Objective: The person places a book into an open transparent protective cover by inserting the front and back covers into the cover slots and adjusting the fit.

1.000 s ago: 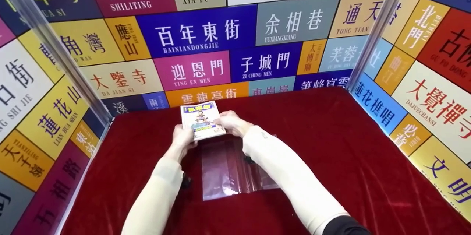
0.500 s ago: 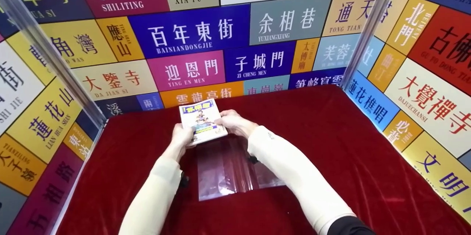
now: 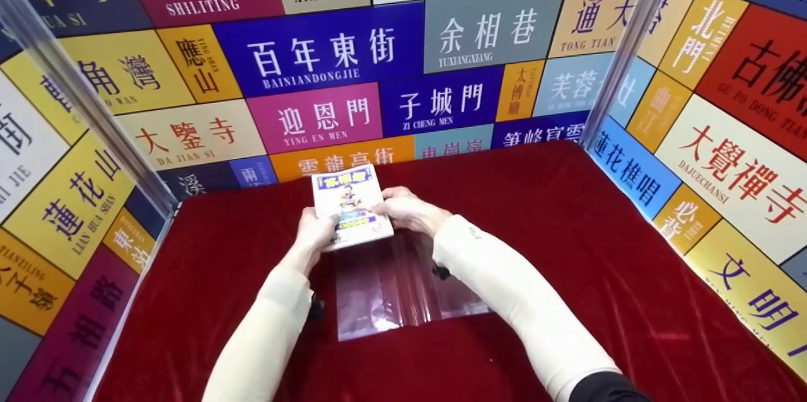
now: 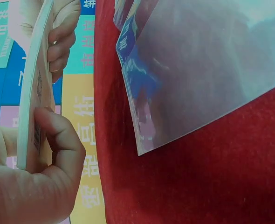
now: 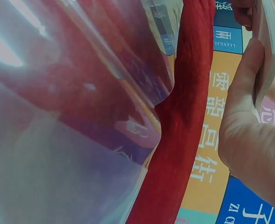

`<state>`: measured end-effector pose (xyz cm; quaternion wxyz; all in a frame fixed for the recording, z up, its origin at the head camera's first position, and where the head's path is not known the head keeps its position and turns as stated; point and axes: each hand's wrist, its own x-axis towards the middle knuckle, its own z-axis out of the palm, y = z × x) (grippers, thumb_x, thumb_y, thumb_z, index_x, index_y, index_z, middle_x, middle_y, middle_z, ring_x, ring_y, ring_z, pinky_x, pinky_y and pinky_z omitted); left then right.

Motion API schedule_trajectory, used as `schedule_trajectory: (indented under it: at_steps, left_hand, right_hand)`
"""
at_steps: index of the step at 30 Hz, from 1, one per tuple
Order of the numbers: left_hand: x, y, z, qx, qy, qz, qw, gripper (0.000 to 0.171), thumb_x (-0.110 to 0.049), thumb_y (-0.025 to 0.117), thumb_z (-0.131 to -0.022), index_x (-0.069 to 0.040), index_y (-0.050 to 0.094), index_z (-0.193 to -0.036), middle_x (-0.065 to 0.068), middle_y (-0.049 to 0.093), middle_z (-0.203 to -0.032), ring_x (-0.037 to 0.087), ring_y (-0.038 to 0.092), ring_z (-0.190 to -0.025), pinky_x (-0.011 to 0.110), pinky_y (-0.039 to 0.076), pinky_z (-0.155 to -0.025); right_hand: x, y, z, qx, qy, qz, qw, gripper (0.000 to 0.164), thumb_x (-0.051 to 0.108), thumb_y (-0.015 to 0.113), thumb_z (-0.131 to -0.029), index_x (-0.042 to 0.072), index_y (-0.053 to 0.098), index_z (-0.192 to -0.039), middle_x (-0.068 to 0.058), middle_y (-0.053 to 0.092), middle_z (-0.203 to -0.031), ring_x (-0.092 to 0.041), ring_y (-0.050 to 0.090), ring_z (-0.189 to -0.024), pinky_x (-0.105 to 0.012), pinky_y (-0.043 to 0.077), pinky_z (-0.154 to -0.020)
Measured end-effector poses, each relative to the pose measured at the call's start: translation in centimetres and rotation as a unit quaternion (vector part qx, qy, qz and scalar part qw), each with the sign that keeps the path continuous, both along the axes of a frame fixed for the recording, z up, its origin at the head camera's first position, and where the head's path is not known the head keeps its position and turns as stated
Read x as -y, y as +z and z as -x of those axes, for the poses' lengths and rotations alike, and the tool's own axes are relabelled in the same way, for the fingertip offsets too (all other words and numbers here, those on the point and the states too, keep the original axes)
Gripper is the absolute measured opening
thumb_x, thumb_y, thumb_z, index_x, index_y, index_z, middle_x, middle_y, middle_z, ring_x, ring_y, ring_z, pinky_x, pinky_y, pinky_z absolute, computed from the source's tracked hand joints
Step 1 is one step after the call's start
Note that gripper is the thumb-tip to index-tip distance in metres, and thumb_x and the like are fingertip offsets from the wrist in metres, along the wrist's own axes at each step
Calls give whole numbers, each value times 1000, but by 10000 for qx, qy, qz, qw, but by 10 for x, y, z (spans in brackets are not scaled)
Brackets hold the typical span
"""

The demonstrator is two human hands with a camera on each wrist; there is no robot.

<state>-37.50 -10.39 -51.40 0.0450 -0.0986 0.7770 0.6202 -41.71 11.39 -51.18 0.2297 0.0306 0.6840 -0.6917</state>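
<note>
Both hands hold up a small white paperback book (image 3: 350, 200) with a cartoon figure and blue-and-yellow lettering on its cover. My left hand (image 3: 314, 230) grips its lower left corner, thumb on the front. The left wrist view shows the fingers (image 4: 65, 135) curled against the back of the book (image 4: 32, 93). On the opposite edge, my right hand (image 3: 411, 209) pinches the book, and its fingers lie behind it in the right wrist view. Below the hands a clear plastic book cover (image 3: 369, 301) lies spread on the red cloth, partly hidden by the right forearm.
Dark red velvet cloth (image 3: 252, 301) covers the table. A wall of colourful sign panels (image 3: 321, 43) stands behind and at both sides. Clear upright corner strips (image 3: 621, 55) rise at the back left and right.
The book stays in both hands and has risen and tilted only slightly. The head view has shifted a little, moving the whole scene leftward.
</note>
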Motion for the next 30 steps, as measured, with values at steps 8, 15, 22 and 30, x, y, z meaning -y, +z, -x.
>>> schedule_trajectory:
  at_steps: [8, 15, 22, 30]
  left_hand:
    - [-5, 0, -4, 168, -103, 18, 9998, 40, -9, 58, -107, 5, 47, -142, 13, 60, -118, 13, 59, -78, 23, 51, -62]
    - [-10, -2, -7, 70, -198, 37, 9998, 41, -8, 59, -107, 5, 46, -142, 15, 60, -122, 16, 63, -89, 23, 54, -68]
    - [-16, -6, -12, 85, -283, 238, 9993, 40, -9, 58, -108, 5, 47, -143, 17, 61, -127, 18, 63, -98, 22, 54, -74]
    - [-24, -6, -17, -17, -413, 475, 9980, 40, -10, 55, -107, 6, 49, -144, 16, 62, -123, 20, 62, -102, 24, 54, -79]
  right_hand:
    - [-9, 0, -5, -190, -7, -115, 9998, 15, -4, 70, -100, 5, 65, -111, -10, 79, -101, -21, 79, -92, -38, 70, -82]
    - [-16, 1, -9, -311, -43, -173, 9994, 16, -4, 71, -100, 4, 66, -112, -11, 79, -104, -22, 80, -93, -38, 70, -80]
    - [-25, -1, -15, -313, 23, -160, 9994, 17, -5, 71, -98, 4, 65, -112, -12, 80, -103, -22, 80, -93, -38, 70, -78]
    - [-39, -6, -20, -312, 41, -145, 9994, 19, -5, 73, -97, 3, 66, -113, -12, 80, -105, -22, 80, -94, -37, 69, -80]
